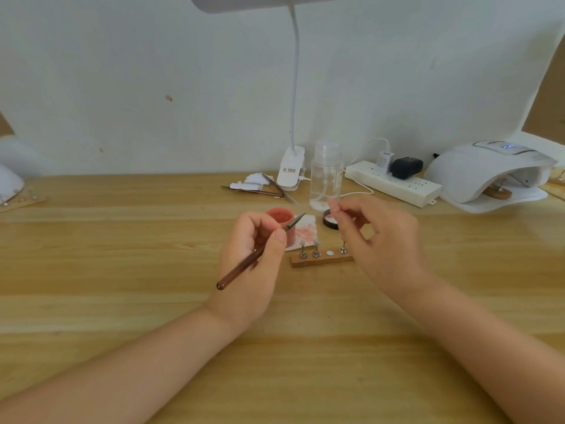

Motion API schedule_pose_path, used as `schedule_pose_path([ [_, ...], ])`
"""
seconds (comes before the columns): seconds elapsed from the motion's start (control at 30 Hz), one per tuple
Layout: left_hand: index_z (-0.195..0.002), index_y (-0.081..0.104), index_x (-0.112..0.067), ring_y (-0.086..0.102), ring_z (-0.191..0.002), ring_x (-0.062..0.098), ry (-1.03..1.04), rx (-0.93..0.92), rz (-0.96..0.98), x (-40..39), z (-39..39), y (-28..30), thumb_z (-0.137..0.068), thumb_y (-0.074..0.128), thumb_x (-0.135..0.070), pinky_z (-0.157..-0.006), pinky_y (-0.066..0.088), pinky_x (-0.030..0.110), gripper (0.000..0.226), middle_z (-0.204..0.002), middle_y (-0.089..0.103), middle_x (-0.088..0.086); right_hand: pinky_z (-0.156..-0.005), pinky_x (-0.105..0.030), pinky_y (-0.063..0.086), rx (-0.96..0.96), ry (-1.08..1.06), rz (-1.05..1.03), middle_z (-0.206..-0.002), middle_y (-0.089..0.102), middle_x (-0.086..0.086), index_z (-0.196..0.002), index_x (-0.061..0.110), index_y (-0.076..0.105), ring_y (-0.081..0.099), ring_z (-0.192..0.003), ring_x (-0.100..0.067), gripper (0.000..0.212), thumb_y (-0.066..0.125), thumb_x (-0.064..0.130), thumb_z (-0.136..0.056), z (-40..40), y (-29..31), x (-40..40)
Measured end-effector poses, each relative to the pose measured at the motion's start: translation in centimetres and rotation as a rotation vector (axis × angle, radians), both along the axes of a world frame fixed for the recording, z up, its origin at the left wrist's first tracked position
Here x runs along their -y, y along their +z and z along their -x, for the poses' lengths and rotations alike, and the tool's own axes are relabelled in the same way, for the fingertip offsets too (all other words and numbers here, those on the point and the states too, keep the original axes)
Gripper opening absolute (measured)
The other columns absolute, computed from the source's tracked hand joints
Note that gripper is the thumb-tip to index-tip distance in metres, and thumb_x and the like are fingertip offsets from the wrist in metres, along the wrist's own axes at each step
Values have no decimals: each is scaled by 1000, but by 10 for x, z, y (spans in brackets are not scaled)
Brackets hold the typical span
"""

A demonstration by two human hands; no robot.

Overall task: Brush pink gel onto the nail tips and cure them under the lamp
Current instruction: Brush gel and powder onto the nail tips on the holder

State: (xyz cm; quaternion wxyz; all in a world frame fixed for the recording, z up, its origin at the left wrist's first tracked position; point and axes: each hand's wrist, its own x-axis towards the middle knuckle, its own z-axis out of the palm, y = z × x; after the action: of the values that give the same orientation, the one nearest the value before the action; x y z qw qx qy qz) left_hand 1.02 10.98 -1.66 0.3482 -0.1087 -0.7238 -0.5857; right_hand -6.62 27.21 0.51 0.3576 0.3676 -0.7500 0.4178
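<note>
Here, brush (260, 254) tip up-right.

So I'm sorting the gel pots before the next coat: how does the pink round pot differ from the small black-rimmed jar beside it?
The pink round pot is taller, with pink walls and reddish-pink contents; the small black-rimmed jar is low and dark, and holds something pale. The pot sits just behind the left hand, which grips a brown-handled brush; the jar lies partly behind the right hand. Both stand open on the wooden table.
</note>
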Motion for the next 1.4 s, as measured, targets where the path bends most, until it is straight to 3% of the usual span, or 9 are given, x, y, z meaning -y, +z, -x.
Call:
schedule_pose_path([
  [0.1,-87,50,-19,59,-74,-6,5,-8,-11,-1,0,2,-88,48,-13,-68,43,6,7,-82,63,-20,-58,-14,42,83,-25,-20,-71,62,2,-84,11,73,51,-64,-8,8,68,16,-87,-3,-4,-1],
  [0.23,-86,50,-17,60,-72,-7,5,-11,-33,-2,0,3,-88,48,-11,-67,43,6,6,-81,64,-18,-55,-34,46,204,-155,-82,-49,44,5,-72,16,72,42,-52,-11,16,67,22,-86,-5,-6,0],
  [0.37,-86,50,-18,60,-72,-6,20,-19,-26,-3,-1,3,-88,49,-11,-67,44,6,8,-80,60,-13,-50,-28,39,390,-253,-182,-43,41,8,-69,22,71,41,-47,-11,23,63,31,-88,-6,-13,4],
  [0.57,-86,50,-18,58,-75,-7,19,-8,-29,-2,0,2,-88,49,-14,-70,43,7,5,-79,62,-16,-45,-20,24,438,-334,-303,-44,41,12,-78,26,73,42,-51,-8,21,60,38,-88,-4,-20,9],
  [0.8,-86,50,-19,57,-77,-7,10,4,-17,-3,-1,3,-88,48,-15,-72,43,7,5,-79,63,-24,-44,-23,31,476,-388,-432,-52,53,4,-72,19,70,52,-56,-15,32,55,41,-90,0,-21,9],
  [1.0,-89,52,-16,61,-73,-6,30,19,-41,-4,-3,6,-93,52,-1,-68,45,7,15,-80,64,-11,-50,-26,40,469,-427,-519,-63,62,2,-72,18,68,58,-64,-18,38,50,45,-93,0,-20,8],
  [1.13,-80,58,-19,60,-62,-7,136,125,-37,5,6,26,-91,57,-3,-57,43,6,20,-66,66,-21,-63,-29,52,426,-426,-574,-89,71,5,-84,23,72,63,-80,-17,39,45,49,-94,-1,-21,6],
  [1.3,-64,61,-18,50,-45,0,339,365,49,35,31,61,-83,61,-13,-53,43,21,19,-49,59,-13,-59,-25,51,408,-438,-614,-97,71,7,-84,25,72,64,-82,-15,40,43,51,-94,2,-21,7],
  [1.4,-67,62,-12,50,-39,0,357,547,155,45,47,77,-82,60,-14,-48,43,18,16,-50,60,-8,-59,-25,50,381,-446,-644,-97,70,7,-82,25,71,64,-80,-15,42,41,52,-94,2,-22,7],
])
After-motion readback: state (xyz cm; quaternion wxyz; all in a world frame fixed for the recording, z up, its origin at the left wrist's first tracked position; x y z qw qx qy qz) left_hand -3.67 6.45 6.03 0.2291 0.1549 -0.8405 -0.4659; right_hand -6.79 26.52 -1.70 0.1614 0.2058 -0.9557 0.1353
